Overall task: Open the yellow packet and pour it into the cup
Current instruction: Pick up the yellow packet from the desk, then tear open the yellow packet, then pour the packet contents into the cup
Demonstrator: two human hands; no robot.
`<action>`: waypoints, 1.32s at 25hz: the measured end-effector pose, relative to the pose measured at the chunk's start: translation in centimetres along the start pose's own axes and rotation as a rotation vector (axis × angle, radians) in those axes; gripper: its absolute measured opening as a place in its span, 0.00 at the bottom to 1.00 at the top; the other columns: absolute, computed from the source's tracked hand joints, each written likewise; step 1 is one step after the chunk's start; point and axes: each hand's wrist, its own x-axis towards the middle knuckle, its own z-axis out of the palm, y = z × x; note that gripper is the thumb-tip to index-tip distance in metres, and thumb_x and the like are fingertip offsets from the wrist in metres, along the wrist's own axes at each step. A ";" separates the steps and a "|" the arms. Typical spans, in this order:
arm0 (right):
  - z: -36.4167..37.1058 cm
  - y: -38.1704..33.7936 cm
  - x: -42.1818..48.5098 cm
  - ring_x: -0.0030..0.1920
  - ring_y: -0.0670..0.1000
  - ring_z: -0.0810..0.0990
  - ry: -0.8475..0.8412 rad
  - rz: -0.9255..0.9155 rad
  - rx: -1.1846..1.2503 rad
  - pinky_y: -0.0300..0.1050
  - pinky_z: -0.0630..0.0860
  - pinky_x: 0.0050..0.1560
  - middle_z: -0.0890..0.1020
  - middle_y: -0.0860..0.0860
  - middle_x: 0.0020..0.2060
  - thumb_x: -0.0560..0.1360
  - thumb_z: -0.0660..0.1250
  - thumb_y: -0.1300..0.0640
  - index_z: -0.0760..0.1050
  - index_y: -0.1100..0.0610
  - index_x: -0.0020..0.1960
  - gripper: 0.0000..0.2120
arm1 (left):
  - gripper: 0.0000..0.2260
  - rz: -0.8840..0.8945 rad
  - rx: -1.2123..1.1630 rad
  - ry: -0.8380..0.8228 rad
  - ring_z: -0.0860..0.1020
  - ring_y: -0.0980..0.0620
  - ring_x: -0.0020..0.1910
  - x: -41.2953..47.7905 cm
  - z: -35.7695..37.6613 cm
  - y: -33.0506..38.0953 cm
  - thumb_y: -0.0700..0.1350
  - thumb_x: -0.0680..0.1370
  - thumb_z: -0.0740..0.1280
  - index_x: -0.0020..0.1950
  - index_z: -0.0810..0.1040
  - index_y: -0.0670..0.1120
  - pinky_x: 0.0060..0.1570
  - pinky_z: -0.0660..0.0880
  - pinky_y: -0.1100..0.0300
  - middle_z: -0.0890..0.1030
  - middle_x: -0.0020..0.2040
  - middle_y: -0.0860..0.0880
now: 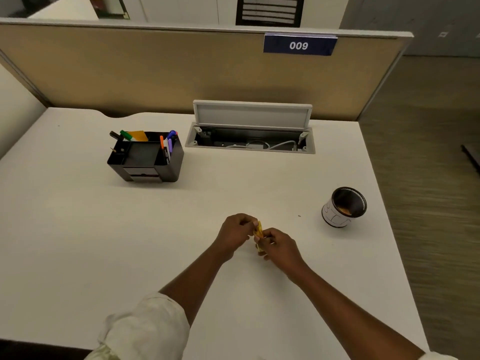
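Yellow packet (pixel 258 231) pinched btwn left hand (pixel 235 233) & right hand (pixel 279 245).

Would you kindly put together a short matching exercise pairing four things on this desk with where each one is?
Things:
1. yellow packet
2. cup
3. black organiser
4. cable hatch

Places:
A. at the back of the desk, lid raised
B. pinched between the left hand and right hand
C. on the left, holding pens
D. standing on the right, near the desk edge

Pairs: 1-B, 2-D, 3-C, 4-A
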 end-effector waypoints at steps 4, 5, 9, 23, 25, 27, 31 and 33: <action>-6.2 -0.1 -1.7 0.39 0.51 0.85 0.065 0.062 0.341 0.47 0.83 0.41 0.87 0.52 0.42 0.77 0.72 0.47 0.82 0.55 0.54 0.13 | 0.08 0.047 -0.102 -0.102 0.82 0.49 0.43 0.4 4.0 4.2 0.44 0.78 0.72 0.51 0.83 0.40 0.45 0.80 0.56 0.86 0.46 0.41; -7.7 0.0 -2.1 0.38 0.50 0.83 0.085 0.083 0.460 0.45 0.81 0.40 0.86 0.53 0.40 0.77 0.72 0.48 0.82 0.56 0.55 0.13 | 0.08 0.069 -0.109 -0.124 0.82 0.50 0.42 0.4 5.2 5.1 0.44 0.78 0.72 0.51 0.83 0.40 0.45 0.80 0.56 0.86 0.45 0.42; -12.3 0.2 -2.4 0.34 0.47 0.78 0.173 0.123 0.839 0.42 0.78 0.36 0.81 0.52 0.34 0.78 0.71 0.49 0.81 0.59 0.53 0.13 | 0.09 0.177 -0.016 -0.183 0.81 0.53 0.39 0.1 9.6 8.5 0.44 0.79 0.71 0.58 0.83 0.42 0.43 0.80 0.60 0.84 0.43 0.44; -18.6 0.6 0.5 0.21 0.43 0.72 0.428 0.245 1.164 0.36 0.72 0.23 0.76 0.47 0.23 0.78 0.70 0.47 0.80 0.56 0.39 0.15 | 0.06 0.391 0.347 0.136 0.80 0.52 0.45 -0.6 21.4 13.0 0.43 0.78 0.70 0.52 0.80 0.42 0.39 0.72 0.68 0.84 0.48 0.46; -19.8 0.7 1.0 0.20 0.43 0.69 0.486 0.280 1.180 0.36 0.67 0.20 0.75 0.48 0.23 0.80 0.68 0.48 0.78 0.57 0.40 0.14 | 0.04 0.407 0.343 0.190 0.81 0.50 0.46 -0.5 21.8 13.1 0.42 0.79 0.69 0.52 0.80 0.42 0.40 0.74 0.66 0.84 0.48 0.46; -21.1 1.0 1.5 0.20 0.44 0.67 0.508 0.290 1.161 0.37 0.64 0.20 0.73 0.48 0.24 0.81 0.67 0.49 0.76 0.57 0.41 0.14 | 0.04 0.416 0.344 0.203 0.81 0.49 0.46 -0.1 21.7 13.1 0.42 0.78 0.70 0.51 0.80 0.42 0.43 0.77 0.61 0.84 0.47 0.46; -21.9 1.0 2.1 0.21 0.45 0.69 0.419 0.233 1.164 0.38 0.64 0.21 0.75 0.49 0.24 0.81 0.67 0.50 0.76 0.57 0.43 0.13 | 0.07 0.349 0.256 0.184 0.83 0.49 0.47 0.6 21.6 12.8 0.43 0.78 0.72 0.54 0.81 0.42 0.47 0.81 0.56 0.85 0.47 0.45; -21.8 1.0 2.3 0.22 0.45 0.70 0.378 0.221 1.201 0.38 0.66 0.22 0.76 0.50 0.25 0.81 0.66 0.50 0.76 0.57 0.44 0.12 | 0.08 0.291 0.192 0.184 0.83 0.50 0.47 0.6 21.8 12.7 0.43 0.78 0.71 0.55 0.81 0.42 0.45 0.81 0.59 0.85 0.48 0.46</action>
